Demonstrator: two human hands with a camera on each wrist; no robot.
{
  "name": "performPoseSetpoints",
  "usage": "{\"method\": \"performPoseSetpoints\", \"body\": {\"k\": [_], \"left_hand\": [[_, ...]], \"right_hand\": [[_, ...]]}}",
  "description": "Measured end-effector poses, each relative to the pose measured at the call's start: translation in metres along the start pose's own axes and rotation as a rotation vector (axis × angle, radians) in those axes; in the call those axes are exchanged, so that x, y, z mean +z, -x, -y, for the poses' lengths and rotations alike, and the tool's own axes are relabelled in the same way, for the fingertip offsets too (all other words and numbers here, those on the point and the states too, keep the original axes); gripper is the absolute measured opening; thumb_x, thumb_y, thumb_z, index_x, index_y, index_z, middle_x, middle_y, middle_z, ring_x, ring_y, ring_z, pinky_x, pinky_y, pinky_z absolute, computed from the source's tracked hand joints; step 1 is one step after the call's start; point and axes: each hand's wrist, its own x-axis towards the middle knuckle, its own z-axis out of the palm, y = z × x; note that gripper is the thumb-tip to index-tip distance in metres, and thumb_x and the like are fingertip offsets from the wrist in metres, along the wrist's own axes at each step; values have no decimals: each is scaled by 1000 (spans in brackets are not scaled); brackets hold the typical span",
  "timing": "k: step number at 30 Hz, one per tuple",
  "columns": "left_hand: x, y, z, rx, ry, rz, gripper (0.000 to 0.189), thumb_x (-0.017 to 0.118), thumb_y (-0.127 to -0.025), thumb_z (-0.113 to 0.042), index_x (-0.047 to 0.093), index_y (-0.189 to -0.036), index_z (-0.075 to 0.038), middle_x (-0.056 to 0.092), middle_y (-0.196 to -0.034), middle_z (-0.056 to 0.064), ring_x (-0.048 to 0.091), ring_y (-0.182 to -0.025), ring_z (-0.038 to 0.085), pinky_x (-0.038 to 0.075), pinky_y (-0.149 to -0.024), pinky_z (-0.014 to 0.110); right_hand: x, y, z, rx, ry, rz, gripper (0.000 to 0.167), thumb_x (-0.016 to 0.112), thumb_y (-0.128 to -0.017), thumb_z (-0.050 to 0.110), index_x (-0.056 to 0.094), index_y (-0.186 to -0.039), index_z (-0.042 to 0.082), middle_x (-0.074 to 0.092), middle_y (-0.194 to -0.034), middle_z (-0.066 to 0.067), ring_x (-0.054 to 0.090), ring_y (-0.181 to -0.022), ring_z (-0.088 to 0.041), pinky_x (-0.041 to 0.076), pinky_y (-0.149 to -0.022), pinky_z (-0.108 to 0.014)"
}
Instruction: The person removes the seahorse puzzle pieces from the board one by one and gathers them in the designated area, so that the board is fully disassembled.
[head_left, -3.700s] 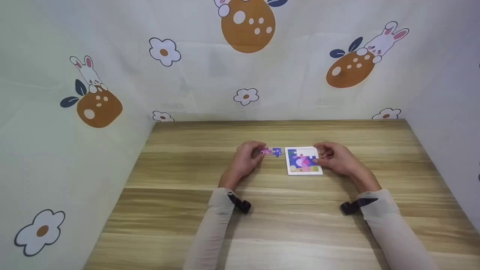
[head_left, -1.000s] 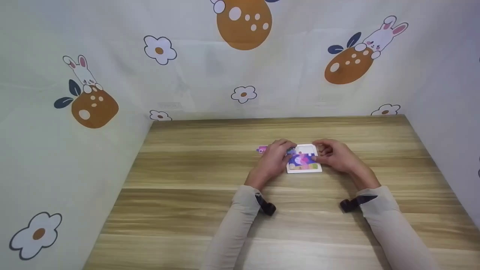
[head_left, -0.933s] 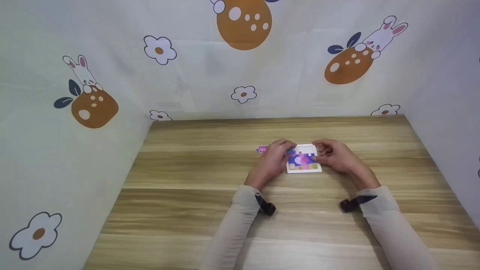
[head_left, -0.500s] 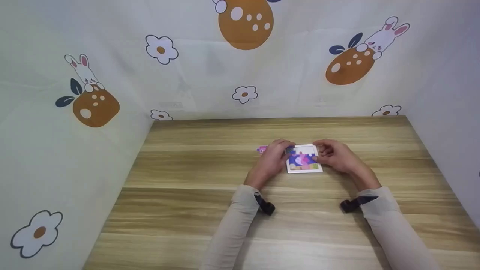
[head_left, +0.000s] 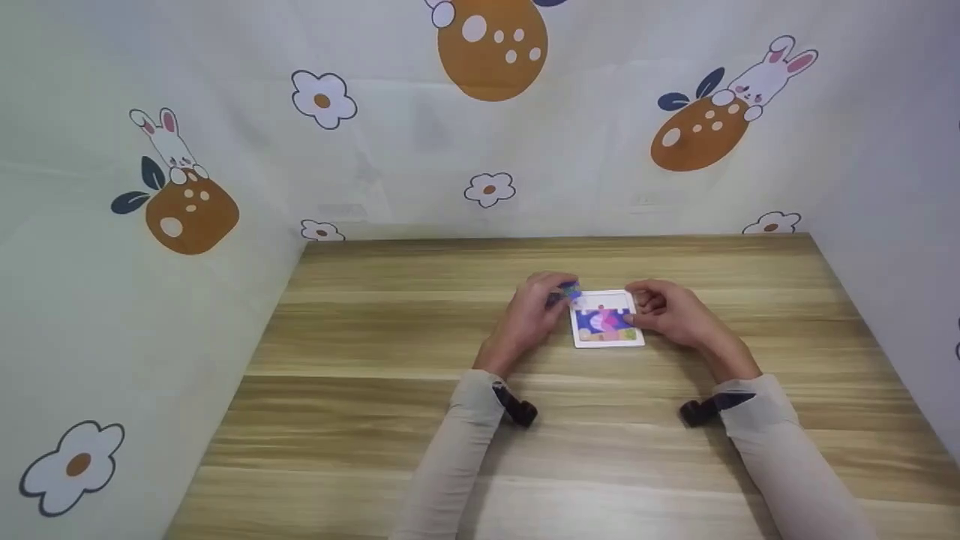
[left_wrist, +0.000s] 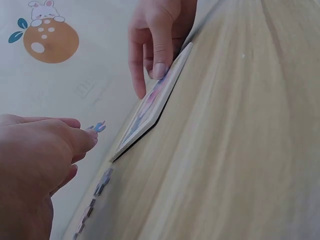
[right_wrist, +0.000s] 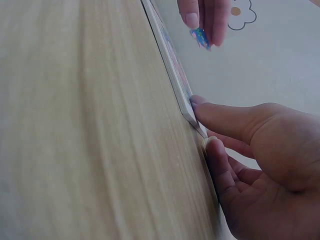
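Observation:
My left hand (head_left: 531,311) pinches a small blue-green jigsaw piece (head_left: 570,290) between thumb and fingers. It is raised by the upper left corner of a square white puzzle tray (head_left: 609,344); in the right wrist view the piece (right_wrist: 200,38) is clear of the tray. My right hand (head_left: 675,315) grips the tray's right side, the thumb (right_wrist: 220,115) on top of its edge. Inside the tray, joined pieces (head_left: 604,321) with a pink figure on blue fill the lower part, and the top strip is bare white.
In the left wrist view, loose jigsaw pieces (left_wrist: 103,182) lie in a line on the wooden table (left_wrist: 215,165), just left of the tray. The head view has them hidden behind my left hand. A patterned curtain (head_left: 405,150) stands along the table's back edge.
My left hand has come from the loose pieces to the tray, then lifted the blue-green piece out of its upper left corner, moving slightly left. The right hand keeps its place.

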Motion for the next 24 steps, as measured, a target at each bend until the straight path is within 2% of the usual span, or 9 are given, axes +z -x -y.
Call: {"method": "performPoseSetpoints", "body": {"k": [10,18,24], "left_hand": [[-26,12,19,-35,59,-55,39,74,-101,-6,69,-140,-7,74,-138,11,69,-129,24,57,-110,31],[-51,26,33,-50,40,-76,42,75,-100,-5,69,-141,-10,74,-139,8,68,-131,23,52,-118,38],[-65,38,48,-98,24,-109,39,73,-102,-6,69,-141,-10,74,-138,9,68,-131,24,55,-115,41]], "right_hand": [[3,-1,-3,-8,-2,7,57,87,-93,14,65,-142,-3,68,-112,-17,63,-99,-23,51,-82,-19],[2,-1,-3,-11,-12,2,57,86,-93,13,65,-142,-4,67,-111,-17,63,-98,-22,51,-82,-19],[-1,-1,-3,8,-6,18,57,86,-94,16,64,-144,-1,66,-113,-17,62,-100,-24,51,-83,-19]]}}
